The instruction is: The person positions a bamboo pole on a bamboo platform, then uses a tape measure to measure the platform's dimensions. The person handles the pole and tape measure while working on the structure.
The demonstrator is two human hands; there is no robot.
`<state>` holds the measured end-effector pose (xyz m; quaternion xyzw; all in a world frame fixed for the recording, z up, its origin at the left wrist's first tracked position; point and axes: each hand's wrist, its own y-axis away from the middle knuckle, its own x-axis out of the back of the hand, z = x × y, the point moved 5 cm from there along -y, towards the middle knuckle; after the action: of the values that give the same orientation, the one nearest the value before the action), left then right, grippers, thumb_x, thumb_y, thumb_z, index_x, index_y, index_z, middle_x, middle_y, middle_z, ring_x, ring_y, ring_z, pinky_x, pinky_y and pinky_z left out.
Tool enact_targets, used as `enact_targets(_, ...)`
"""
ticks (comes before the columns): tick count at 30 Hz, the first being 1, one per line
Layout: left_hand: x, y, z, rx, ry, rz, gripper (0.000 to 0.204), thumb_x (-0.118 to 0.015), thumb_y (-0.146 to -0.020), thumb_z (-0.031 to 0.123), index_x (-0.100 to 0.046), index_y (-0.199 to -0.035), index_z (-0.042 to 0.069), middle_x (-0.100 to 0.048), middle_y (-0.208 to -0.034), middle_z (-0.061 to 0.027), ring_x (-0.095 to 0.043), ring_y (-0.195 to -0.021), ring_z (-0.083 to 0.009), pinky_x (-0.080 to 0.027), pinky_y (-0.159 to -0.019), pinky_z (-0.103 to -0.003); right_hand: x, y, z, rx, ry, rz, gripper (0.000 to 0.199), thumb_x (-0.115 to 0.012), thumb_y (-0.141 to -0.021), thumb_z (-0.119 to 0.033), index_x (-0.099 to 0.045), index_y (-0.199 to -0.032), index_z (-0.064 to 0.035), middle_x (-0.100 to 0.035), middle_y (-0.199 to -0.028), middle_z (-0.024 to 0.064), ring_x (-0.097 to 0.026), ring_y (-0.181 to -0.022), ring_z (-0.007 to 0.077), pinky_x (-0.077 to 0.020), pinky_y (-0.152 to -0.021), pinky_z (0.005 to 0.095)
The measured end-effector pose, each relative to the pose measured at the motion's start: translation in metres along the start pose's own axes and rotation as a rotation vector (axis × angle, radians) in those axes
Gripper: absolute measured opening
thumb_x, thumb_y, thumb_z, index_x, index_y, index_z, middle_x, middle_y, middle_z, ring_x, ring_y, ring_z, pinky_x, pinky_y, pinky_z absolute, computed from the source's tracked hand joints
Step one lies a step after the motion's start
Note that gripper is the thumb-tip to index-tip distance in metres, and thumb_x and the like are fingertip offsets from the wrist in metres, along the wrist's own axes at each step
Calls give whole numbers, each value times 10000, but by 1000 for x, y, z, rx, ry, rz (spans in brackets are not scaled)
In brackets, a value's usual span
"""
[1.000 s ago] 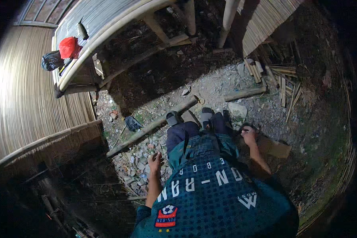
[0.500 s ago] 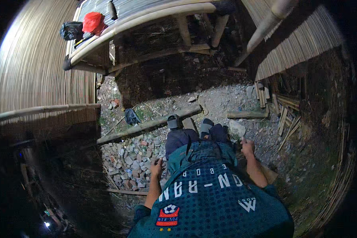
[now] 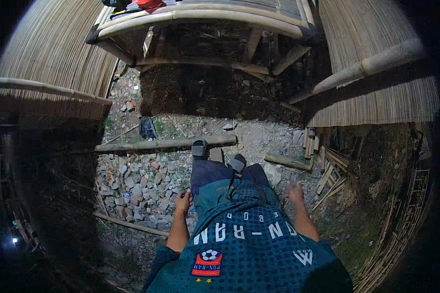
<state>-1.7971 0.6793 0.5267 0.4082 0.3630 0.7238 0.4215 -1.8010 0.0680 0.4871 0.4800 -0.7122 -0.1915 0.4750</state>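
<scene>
My left hand point(image 3: 182, 202) hangs beside my left hip, above a heap of broken stones point(image 3: 137, 190). Its fingers are curled in; whatever they may hold is too small or hidden to name. On the other side, my right hand point(image 3: 294, 193) is low beside my right thigh, smeared by motion, so its fingers do not show clearly. A pale flat rock point(image 3: 272, 174) is the nearest thing to it. My feet, in grey sandals point(image 3: 199, 148), are by a long bamboo pole point(image 3: 166, 144) lying on the ground.
Ahead stands a raised bamboo platform point(image 3: 200, 14) with a red bag point(image 3: 149, 5) on it. Woven bamboo walls point(image 3: 49, 53) rise on both sides. A short log point(image 3: 288, 161) and split bamboo pieces point(image 3: 332, 171) lie at right. A dark plastic bag point(image 3: 147, 128) rests beyond the pole.
My view has turned, so the platform sits higher and the ground things appear shifted left. My right hand has moved and is now blurred. The left still hangs by my hip.
</scene>
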Motion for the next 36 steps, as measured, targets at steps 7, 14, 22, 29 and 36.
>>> enact_targets(7,20,-16,7,-9,42,23,461,-764,-998,332,-648,-1321,24,-716,-1007,-60,-678,-757,-145,-502,-571,-287,-23,37,-83,-13,73,8,733,-768,-983,-435,-534,-1481,50,-731,-1048,155,-719,-741,198,-593,-583,362)
enact_targets(14,32,-32,-5,-32,105,-24,317,-724,-1037,290,-642,-1224,47,-735,-947,-65,-681,-718,-118,-470,-535,-254,-31,38,-80,77,-5,-20,794,-786,-971,-410,-460,-1523,59,-723,-1010,131,-717,-749,194,-586,-575,343)
enact_targets(22,26,-27,2,-36,98,-68,314,-718,-1040,298,-616,-1206,52,-723,-901,-59,-680,-680,-132,-468,-529,-262,-25,46,-40,-17,-44,30,791,-795,-955,-438,-469,-1501,33,-687,-1235,185,-730,-983,282,-626,-634,374)
enact_targets(29,36,-19,-2,-26,99,-28,375,-776,-998,290,-669,-1236,19,-697,-977,-52,-681,-737,-156,-546,-576,-278,-32,61,-43,-88,-30,-3,854,-795,-950,-438,-410,-1572,4,-656,-1303,234,-724,-1012,308,-651,-696,384)
enact_targets(36,41,-23,-18,-5,62,-24,427,-795,-978,318,-656,-1264,34,-710,-956,-54,-687,-721,-157,-563,-582,-290,-34,72,-46,-127,4,-8,873,-798,-948,-452,-401,-1580,1,-700,-1191,212,-739,-909,272,-637,-673,375)
